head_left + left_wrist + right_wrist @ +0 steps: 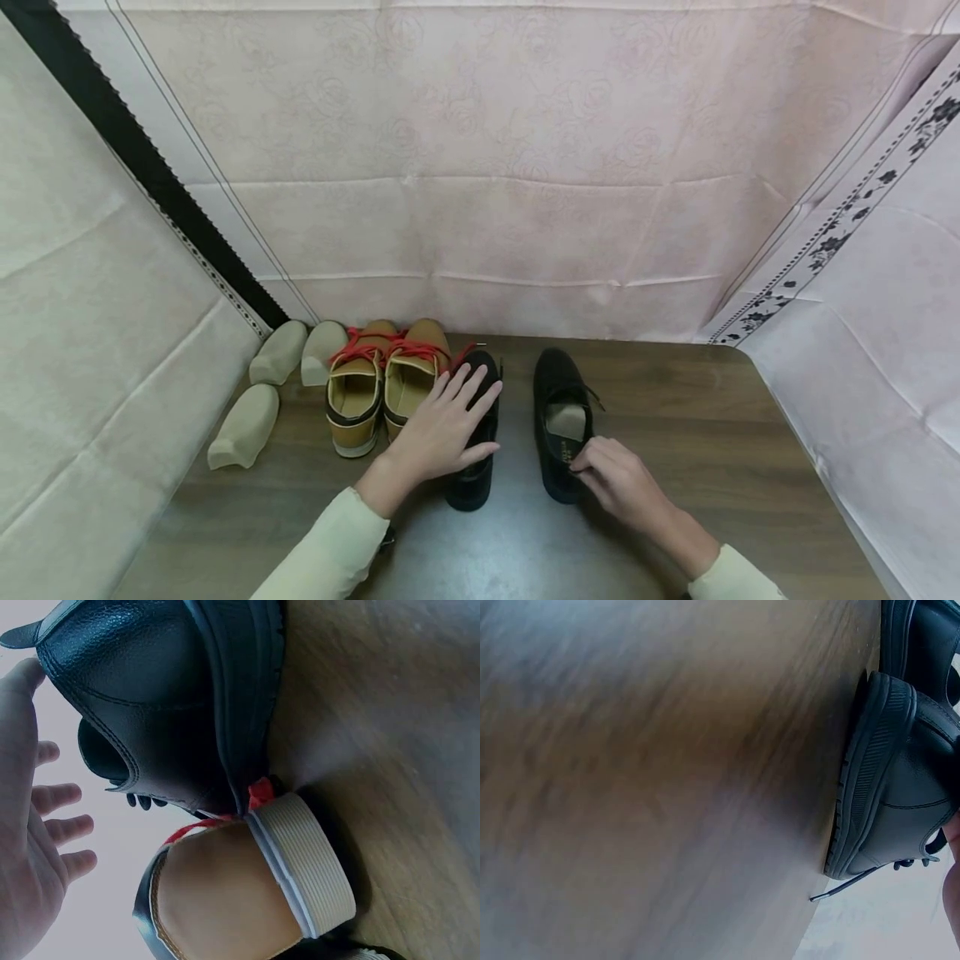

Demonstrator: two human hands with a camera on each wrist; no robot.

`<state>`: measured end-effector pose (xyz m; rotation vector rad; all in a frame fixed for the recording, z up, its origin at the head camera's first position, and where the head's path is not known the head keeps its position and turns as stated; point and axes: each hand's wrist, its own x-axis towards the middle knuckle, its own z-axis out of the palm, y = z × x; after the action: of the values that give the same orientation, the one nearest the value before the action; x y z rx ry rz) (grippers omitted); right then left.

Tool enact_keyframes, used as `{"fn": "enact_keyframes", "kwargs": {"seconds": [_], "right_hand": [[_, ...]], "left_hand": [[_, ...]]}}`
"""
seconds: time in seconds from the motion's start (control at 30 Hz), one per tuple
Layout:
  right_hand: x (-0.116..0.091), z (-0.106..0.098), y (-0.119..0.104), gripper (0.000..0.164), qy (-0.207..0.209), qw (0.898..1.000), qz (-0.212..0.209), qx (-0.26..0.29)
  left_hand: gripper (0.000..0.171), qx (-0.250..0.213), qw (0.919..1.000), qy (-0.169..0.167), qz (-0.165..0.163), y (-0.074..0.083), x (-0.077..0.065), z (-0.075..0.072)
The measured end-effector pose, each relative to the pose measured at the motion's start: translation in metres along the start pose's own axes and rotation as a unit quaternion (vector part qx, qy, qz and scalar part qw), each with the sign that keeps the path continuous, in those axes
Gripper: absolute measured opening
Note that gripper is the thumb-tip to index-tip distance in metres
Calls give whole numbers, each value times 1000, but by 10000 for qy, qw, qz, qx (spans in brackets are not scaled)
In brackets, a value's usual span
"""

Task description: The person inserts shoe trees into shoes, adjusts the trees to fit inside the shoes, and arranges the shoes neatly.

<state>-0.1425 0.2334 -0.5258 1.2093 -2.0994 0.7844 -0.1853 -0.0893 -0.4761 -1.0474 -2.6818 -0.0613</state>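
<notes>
Two black lace-up leather shoes stand on the wooden floor, toes away from me. My left hand (446, 425) is spread over the left black shoe (471, 492), its fingers straight; in the left wrist view the thumb reaches the heel tab of this shoe (142, 690). With thumb and forefinger, my right hand (618, 483) pinches the right black shoe (551, 467) at its collar near the heel. Inside that shoe lies a pale piece (566, 421), with gold lettering on the insole behind it. The right wrist view shows the shoe's side (922, 780) and a loose lace end.
Left of the black shoes stands a pair of tan shoes (352, 433) with red laces. Three cream toe-shaped shoe inserts (243, 427) lie further left. A pale patterned cloth (487, 250) hangs behind, with more cloth (885, 333) on both sides.
</notes>
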Motion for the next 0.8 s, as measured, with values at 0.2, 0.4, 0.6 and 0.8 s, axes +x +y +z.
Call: {"fn": "enact_keyframes", "kwargs": {"seconds": [0.2, 0.4, 0.6, 0.8], "right_hand": [[-4, -8, 4, 5, -20, 9998, 161, -97], [-7, -13, 9, 4, 8, 9998, 119, -155], [-10, -21, 13, 3, 55, 9996, 164, -227], [-15, -27, 16, 17, 25, 9993, 173, -328]], "left_hand": [[85, -17, 10000, -26, 31, 6, 7, 0], [84, 222, 9997, -95, 57, 14, 12, 0], [83, 232, 9997, -103, 48, 19, 15, 1], [84, 184, 9998, -122, 26, 22, 15, 1]]}}
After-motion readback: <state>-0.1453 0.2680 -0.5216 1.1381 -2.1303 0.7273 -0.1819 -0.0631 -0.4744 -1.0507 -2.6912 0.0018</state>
